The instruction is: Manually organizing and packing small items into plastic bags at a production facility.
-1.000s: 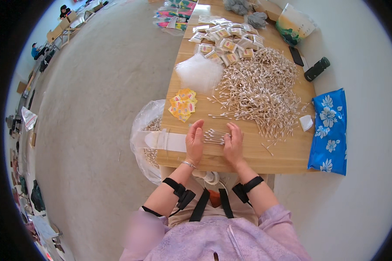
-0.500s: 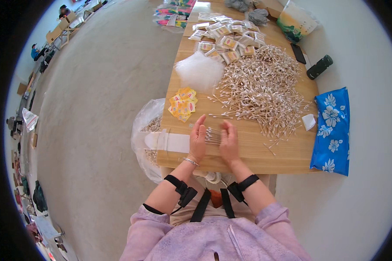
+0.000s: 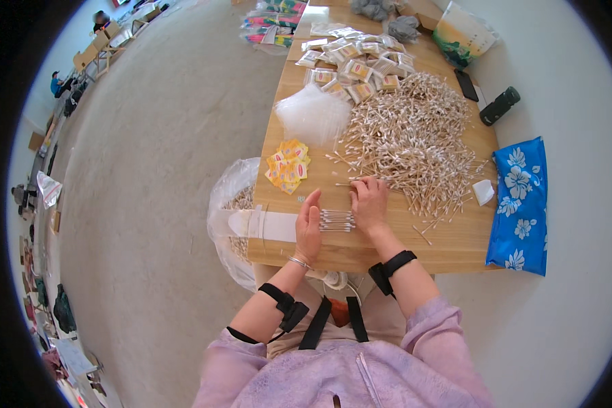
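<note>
Hands bracket a small bundle of cotton swabs (image 3: 336,220) on the tabletop (image 3: 449,241) — left hand (image 3: 309,226) and right hand (image 3: 369,204) flat-fingered at its ends, swabs lying left-to-right.

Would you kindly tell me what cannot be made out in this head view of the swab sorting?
- Swab bundle: its ends are covered by the left hand and right hand; count too small to tell.
- Clear bag beside the table: contents blurred by plastic.
- Filled packets: too small to read.
</note>
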A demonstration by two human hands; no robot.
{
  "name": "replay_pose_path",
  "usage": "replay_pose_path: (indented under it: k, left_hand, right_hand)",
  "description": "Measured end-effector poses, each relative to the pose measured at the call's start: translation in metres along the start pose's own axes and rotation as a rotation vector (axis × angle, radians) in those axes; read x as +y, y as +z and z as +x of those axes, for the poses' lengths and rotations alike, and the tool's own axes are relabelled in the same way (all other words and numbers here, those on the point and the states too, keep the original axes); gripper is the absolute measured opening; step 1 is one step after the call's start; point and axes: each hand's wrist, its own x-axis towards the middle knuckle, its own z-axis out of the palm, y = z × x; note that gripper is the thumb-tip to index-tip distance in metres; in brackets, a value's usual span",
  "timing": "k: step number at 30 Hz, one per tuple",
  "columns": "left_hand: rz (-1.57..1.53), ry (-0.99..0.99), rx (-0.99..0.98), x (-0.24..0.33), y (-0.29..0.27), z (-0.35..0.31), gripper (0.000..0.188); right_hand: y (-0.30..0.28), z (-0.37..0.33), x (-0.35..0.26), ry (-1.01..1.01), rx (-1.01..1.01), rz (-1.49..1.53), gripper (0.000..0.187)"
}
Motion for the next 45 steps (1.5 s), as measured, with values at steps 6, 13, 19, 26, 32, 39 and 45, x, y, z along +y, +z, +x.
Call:
replay_pose_path:
  k: [6,13,19,26,32,39,45]
  left_hand:
    - [0.024,0.008,0.039,-0.002,0.000,-0.002,0.047]
    - [-0.012,0.018,0.062,0.000,0.002,-0.001,0.048]
    - [-0.041,-0.010,0.048,0.004,0.005,0.000,0.052]
    - [0.030,-0.032,-0.021,0.006,0.002,0.001,0.055]
    - [-0.065,-0.074,-0.032,0.004,-0.002,0.001,0.058]
    - [-0.208,-0.110,-0.048,0.006,-0.002,0.004,0.059]
    - [-0.133,-0.095,-0.123,0.003,-0.010,0.005,0.061]
  right_hand:
    - [-0.008,0.004,-0.010,0.064,-0.098,-0.147,0.011]
    - [-0.006,-0.028,-0.020,0.022,-0.173,0.066,0.006]
    - [-0.005,-0.046,-0.020,0.387,0.074,0.689,0.025]
    - [0.005,-0.050,-0.039,0.304,-0.006,0.758,0.047]
    - [0.006,-0.061,-0.039,-0.017,-0.153,0.104,0.067]
    - [-0.014,-0.068,-0.052,-0.183,-0.532,-0.309,0.089]
    - [-0.019,-0.065,-0.062,-0.148,-0.636,-0.326,0.093]
